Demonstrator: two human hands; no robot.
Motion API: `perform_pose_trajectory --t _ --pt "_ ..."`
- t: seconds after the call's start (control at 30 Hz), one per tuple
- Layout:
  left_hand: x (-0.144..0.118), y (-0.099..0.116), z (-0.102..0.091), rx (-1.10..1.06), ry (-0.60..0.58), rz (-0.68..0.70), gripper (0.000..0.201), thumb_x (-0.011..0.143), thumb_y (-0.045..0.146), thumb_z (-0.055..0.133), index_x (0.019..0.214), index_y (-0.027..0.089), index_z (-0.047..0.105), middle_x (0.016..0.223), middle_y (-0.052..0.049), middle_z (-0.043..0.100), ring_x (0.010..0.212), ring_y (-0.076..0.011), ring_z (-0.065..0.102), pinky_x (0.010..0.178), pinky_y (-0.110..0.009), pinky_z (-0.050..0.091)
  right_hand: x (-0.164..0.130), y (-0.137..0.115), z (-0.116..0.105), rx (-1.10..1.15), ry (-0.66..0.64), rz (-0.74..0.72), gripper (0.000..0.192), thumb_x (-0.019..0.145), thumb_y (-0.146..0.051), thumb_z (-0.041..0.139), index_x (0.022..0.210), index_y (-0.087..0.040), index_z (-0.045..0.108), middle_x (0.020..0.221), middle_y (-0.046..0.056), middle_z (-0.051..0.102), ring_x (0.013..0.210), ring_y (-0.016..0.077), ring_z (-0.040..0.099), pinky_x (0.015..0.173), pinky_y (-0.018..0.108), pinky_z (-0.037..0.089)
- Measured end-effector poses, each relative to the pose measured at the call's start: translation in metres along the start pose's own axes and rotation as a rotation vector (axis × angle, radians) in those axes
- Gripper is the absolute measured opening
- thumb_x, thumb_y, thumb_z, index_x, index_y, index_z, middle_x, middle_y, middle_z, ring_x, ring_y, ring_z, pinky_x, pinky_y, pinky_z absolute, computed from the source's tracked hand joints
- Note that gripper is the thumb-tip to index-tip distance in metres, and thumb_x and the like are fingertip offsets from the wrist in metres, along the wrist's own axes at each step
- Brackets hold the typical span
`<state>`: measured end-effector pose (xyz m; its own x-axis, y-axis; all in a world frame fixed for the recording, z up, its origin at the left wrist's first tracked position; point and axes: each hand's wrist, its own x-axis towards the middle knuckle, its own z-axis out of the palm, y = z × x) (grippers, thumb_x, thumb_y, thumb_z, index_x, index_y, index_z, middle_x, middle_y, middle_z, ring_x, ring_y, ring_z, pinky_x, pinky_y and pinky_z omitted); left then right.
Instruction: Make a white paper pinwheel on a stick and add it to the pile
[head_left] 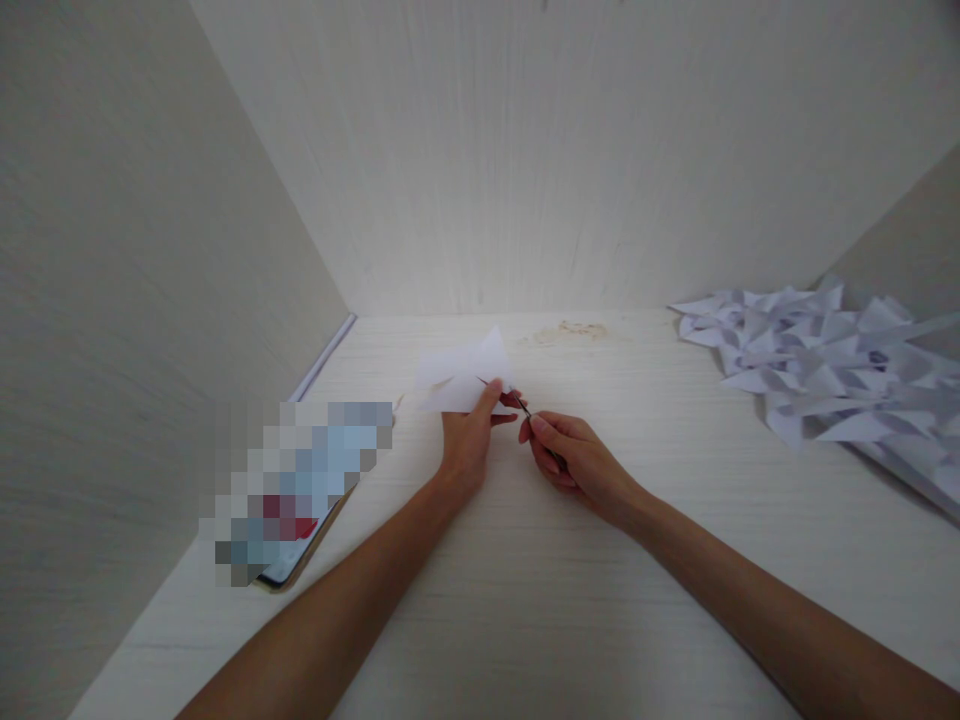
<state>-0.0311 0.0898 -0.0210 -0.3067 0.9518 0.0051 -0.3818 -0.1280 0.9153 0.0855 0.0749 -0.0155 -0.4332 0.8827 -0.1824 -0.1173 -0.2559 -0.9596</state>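
Note:
My left hand (469,435) is closed on a piece of white paper (469,368), its thumb on top and its fingers underneath. Slits run inward through the paper from its edges, leaving pointed flaps. In my right hand (566,450) is a thin, dark, pointed tool (523,406), gripped between thumb and fingers. Its narrow metallic tip reaches the paper's right edge, close to my left fingertips. Most of the handle is hidden in my palm, so its exact kind cannot be made out.
A pile of folded white paper pinwheels (832,360) lies at the right against the wall. At the left rests a phone (300,555), mostly blurred out. A thin white strip (322,358) runs along the left wall. Pale walls (525,160) enclose the table (510,600).

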Motion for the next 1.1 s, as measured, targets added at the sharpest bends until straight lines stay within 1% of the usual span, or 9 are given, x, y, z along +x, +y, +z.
perform_pose_trajectory --t 0.3,0.5,0.6,0.7,0.8,0.87,0.93,1.0,1.1 --pt "0.0 0.0 0.0 0.019 0.002 -0.009 0.014 0.065 0.028 0.062 0.066 0.015 0.059 0.062 -0.001 0.064 0.059 -0.0123 0.061 0.047 -0.02 0.045 0.001 0.0 0.0 -0.026 0.016 -0.015 0.025 0.072 -0.04 0.052 0.066 -0.016 0.051 0.035 -0.011 0.033 0.028 0.0016 0.021 0.028 0.015 0.012" --pt "0.0 0.0 0.001 0.046 0.036 0.005 0.015 0.065 0.029 0.062 0.071 0.015 0.059 0.073 -0.003 0.066 0.061 -0.0127 0.061 0.046 -0.02 0.043 0.001 0.001 -0.001 -0.051 0.008 -0.019 0.025 0.073 -0.041 0.051 0.066 -0.017 0.051 0.034 -0.011 0.034 0.027 0.0019 0.021 0.028 0.015 0.013" --pt "0.002 0.001 0.0 0.037 0.097 0.041 0.014 0.063 0.028 0.063 0.071 0.017 0.058 0.073 -0.001 0.063 0.064 -0.0119 0.059 0.047 -0.019 0.042 -0.001 0.001 0.0 -0.051 0.04 -0.037 0.025 0.072 -0.041 0.053 0.068 -0.017 0.052 0.035 -0.011 0.035 0.028 0.0028 0.023 0.027 0.016 0.015" --pt "0.003 0.0 0.0 0.026 0.137 0.028 0.016 0.061 0.028 0.066 0.07 0.018 0.058 0.071 0.001 0.061 0.066 -0.0112 0.058 0.047 -0.018 0.041 -0.003 0.002 0.002 -0.009 0.135 -0.119 0.026 0.069 -0.042 0.059 0.073 -0.017 0.051 0.035 -0.012 0.033 0.029 0.003 0.023 0.028 0.017 0.015" --pt "0.0 -0.001 0.001 0.023 0.079 -0.001 0.018 0.06 0.03 0.069 0.07 0.018 0.059 0.072 0.001 0.061 0.068 -0.0113 0.057 0.049 -0.018 0.042 -0.003 0.004 0.004 -0.04 0.243 -0.17 0.033 0.066 -0.04 0.065 0.084 -0.016 0.054 0.035 -0.013 0.033 0.03 0.0026 0.022 0.03 0.018 0.015" --pt "-0.004 -0.003 0.003 0.037 0.015 -0.011 0.019 0.058 0.03 0.07 0.07 0.018 0.06 0.072 0.0 0.062 0.068 -0.0117 0.057 0.055 -0.02 0.044 -0.002 0.005 0.004 -0.083 0.267 -0.18 0.034 0.065 -0.039 0.066 0.086 -0.014 0.056 0.036 -0.012 0.034 0.031 0.0026 0.022 0.031 0.018 0.015" --pt "-0.008 -0.005 0.004 0.078 -0.044 -0.02 0.019 0.057 0.03 0.071 0.067 0.017 0.061 0.071 0.0 0.063 0.068 -0.0125 0.058 0.062 -0.023 0.047 -0.001 0.006 0.004 -0.105 0.275 -0.184 0.029 0.066 -0.039 0.064 0.079 -0.014 0.059 0.036 -0.011 0.034 0.031 0.0027 0.023 0.032 0.019 0.014" --pt "-0.009 -0.005 0.005 0.09 -0.067 -0.026 0.02 0.057 0.03 0.072 0.067 0.017 0.062 0.073 -0.002 0.065 0.071 -0.0138 0.059 0.066 -0.025 0.047 0.0 0.007 0.003 -0.092 0.292 -0.187 0.026 0.065 -0.039 0.064 0.068 -0.014 0.058 0.036 -0.01 0.035 0.031 0.0026 0.023 0.032 0.02 0.013" --pt "-0.005 -0.002 0.004 -0.032 -0.052 -0.06 0.025 0.06 0.038 0.069 0.072 0.017 0.062 0.08 -0.003 0.067 0.077 -0.0157 0.061 0.068 -0.026 0.049 -0.001 0.007 0.004 -0.04 0.33 -0.182 0.024 0.062 -0.036 0.066 0.06 -0.016 0.054 0.036 -0.01 0.036 0.031 0.0025 0.024 0.031 0.02 0.013"
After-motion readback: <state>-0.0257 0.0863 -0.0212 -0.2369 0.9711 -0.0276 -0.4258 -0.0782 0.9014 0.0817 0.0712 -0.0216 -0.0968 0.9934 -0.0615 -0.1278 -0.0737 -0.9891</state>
